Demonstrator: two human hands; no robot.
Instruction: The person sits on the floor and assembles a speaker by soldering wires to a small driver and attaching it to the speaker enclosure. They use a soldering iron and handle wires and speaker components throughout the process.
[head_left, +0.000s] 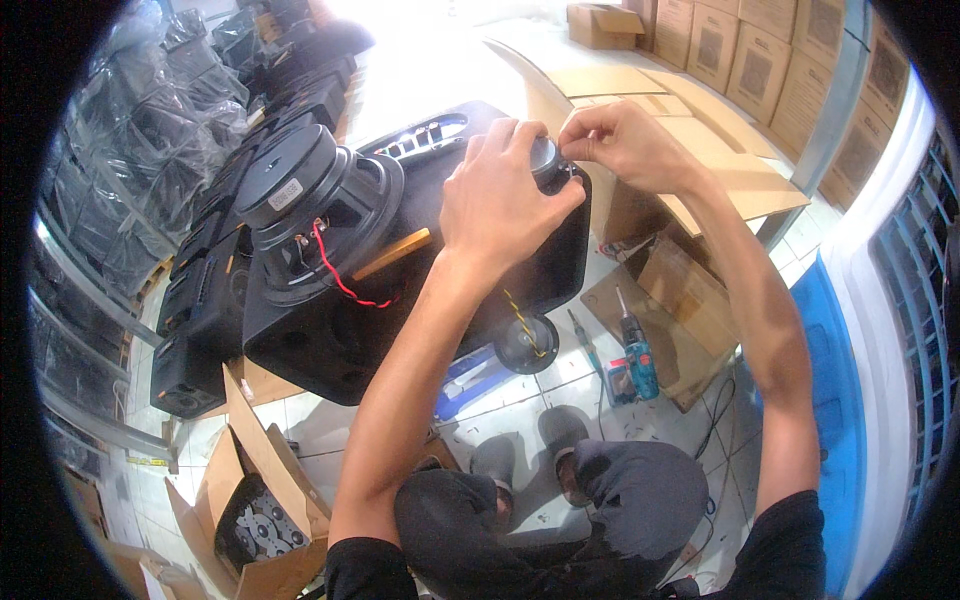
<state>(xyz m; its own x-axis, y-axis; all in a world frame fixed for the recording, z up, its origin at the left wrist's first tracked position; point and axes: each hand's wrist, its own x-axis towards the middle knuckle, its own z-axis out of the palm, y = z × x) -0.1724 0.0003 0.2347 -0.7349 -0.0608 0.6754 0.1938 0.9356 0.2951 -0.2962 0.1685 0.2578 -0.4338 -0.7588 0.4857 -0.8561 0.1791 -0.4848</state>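
Note:
My left hand (505, 195) is wrapped round a small round part with a silvery top (544, 157), perhaps a speaker driver, at the far right of a black speaker cabinet (440, 200). Right beside that part, my right hand (625, 145) has thumb and fingertips pinched together at its edge; what they pinch is too small to make out. A large woofer (310, 205) rests magnet-up on the cabinet's left side, with a red wire (335, 265) trailing from its terminal. Between woofer and left wrist lies a flat wooden stick (393, 254).
Below the cabinet's near side is a round black part (526, 344) with a twisted yellow-black wire. On the floor are a teal power drill (638, 355), cardboard and cables. An open carton (255, 510) stands lower left; more cabinets (195, 330) line the left, stacked boxes (755, 65) the right.

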